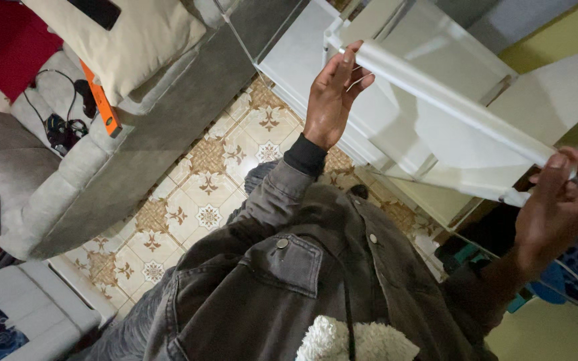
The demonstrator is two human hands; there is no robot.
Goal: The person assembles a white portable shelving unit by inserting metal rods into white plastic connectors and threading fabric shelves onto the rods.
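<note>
Left hand [330, 93] gripping one end of a white panel [449, 100], right hand [556, 207] gripping the other (patterned floor tiles [195, 194] below)

- The right hand [556, 207] curls round the end of the white panel [449, 100], so its fingertips sit out of sight behind the edge, and the picture's right side clips the hand.
- The left hand [332, 93] shows only its back; its palm is pressed flat to the panel.
- The panel's far end runs off the top of the picture.
- A pillow [122, 40] is cut off at the top, with a dark thing on it too clipped to tell.
- The dark cabled things [61, 127] on the sofa [68, 187] are too small to make out.
- The person's legs are mostly hidden under the grey jacket [289, 281].
</note>
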